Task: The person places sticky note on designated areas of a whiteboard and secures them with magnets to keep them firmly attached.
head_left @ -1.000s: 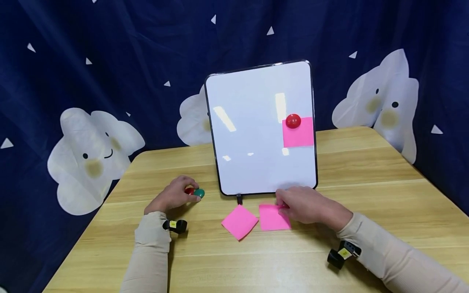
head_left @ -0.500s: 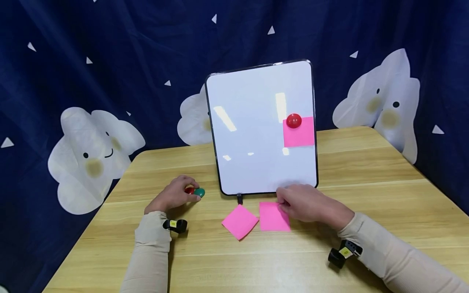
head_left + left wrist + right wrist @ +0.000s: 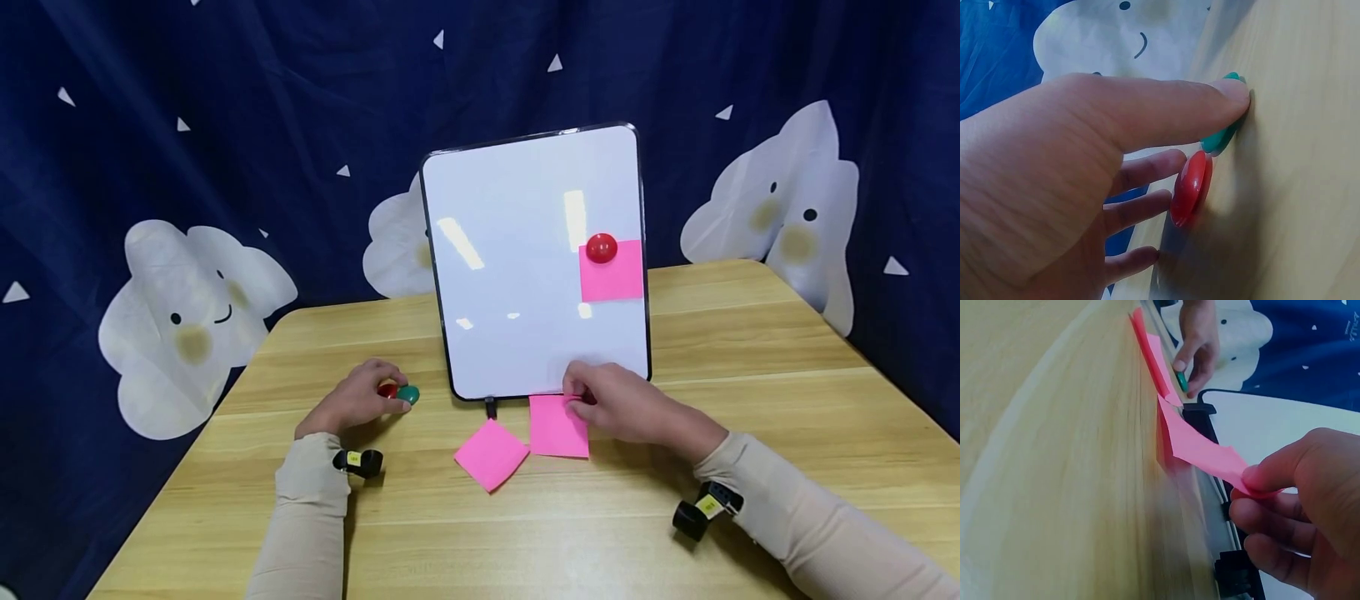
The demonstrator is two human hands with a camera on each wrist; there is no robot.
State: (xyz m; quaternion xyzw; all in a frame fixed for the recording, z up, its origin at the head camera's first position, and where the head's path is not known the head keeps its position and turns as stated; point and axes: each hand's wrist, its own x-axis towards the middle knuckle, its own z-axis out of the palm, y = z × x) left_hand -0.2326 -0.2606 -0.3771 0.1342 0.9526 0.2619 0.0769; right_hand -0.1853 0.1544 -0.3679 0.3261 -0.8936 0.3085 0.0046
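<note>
My left hand (image 3: pixel 357 398) holds a round green magnet (image 3: pixel 408 395) between thumb and index finger, low at the table surface. Close by it, under the other fingers, is a red magnet (image 3: pixel 1190 187); whether they touch it I cannot tell. With thumb and fingertips my right hand (image 3: pixel 618 402) pinches the upper right corner of a pink sticky note (image 3: pixel 557 429). In the right wrist view this note (image 3: pixel 1200 450) is bent and lifted at the pinched end. A second pink note (image 3: pixel 491 456) lies turned like a diamond to its left.
A whiteboard (image 3: pixel 517 275) leans upright on the wooden table (image 3: pixel 585 533), its lower edge just behind the right hand. On its right side a red magnet (image 3: pixel 602 247) holds a pink note (image 3: pixel 611 279). A dark blue curtain (image 3: pixel 300 100) hangs behind the table.
My right hand has risen slightly toward the whiteboard, and the pinched sticky note has come up with it, its top reaching the board's lower edge. The left hand has stayed still.
</note>
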